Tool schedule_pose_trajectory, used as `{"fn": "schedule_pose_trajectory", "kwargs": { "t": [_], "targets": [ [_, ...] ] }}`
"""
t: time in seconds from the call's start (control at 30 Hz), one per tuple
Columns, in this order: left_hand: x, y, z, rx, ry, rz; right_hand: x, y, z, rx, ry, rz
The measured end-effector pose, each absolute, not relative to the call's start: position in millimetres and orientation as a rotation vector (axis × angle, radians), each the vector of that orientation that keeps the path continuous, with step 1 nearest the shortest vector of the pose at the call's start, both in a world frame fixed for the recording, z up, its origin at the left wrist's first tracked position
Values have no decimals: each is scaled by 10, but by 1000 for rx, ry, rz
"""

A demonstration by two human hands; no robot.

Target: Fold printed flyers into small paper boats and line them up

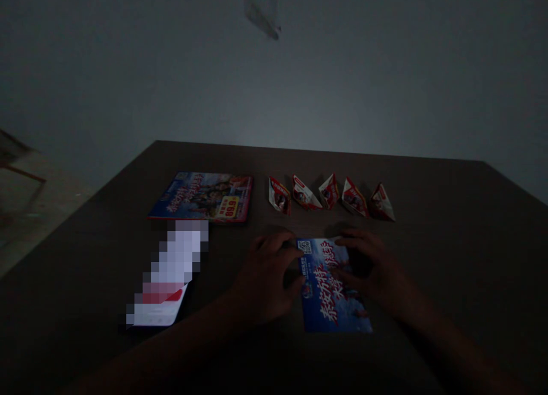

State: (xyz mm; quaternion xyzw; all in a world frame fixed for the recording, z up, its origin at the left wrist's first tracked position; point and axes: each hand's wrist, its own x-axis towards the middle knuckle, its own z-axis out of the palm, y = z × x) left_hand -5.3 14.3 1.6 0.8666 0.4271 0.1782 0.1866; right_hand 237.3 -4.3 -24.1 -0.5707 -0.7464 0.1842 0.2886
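A blue printed flyer [323,303] with white and red lettering and a QR code lies on the dark table before me. My left hand [269,275] is at its left edge, forefinger at the upper corner and thumb lower down, holding it. From the other side my right hand [377,263] holds it too, fingers at the top right corner and thumb on the printed face. Beyond the hands stand several small folded paper shapes in a row, among them a red and white one [280,196] at the left end and a paler one [381,202] at the right end.
A stack of similar flyers [201,195] lies at the back left of the table [449,212]. Nearer me is a lit phone [165,309], its screen partly pixelated. A pale wall [363,87] rises behind, with a clear plastic bag [262,9] hanging on it. The light is dim.
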Motion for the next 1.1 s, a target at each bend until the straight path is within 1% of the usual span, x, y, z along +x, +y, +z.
{"fn": "schedule_pose_trajectory", "kwargs": {
  "t": [0.8,1.1],
  "targets": [
    [-82,135,-8,2431,1203,492,2650,-44,-159,-1655,-1986,487],
    [-88,128,27,2410,1190,490,2770,-44,-139,-1617,-1996,565]
  ]
}}
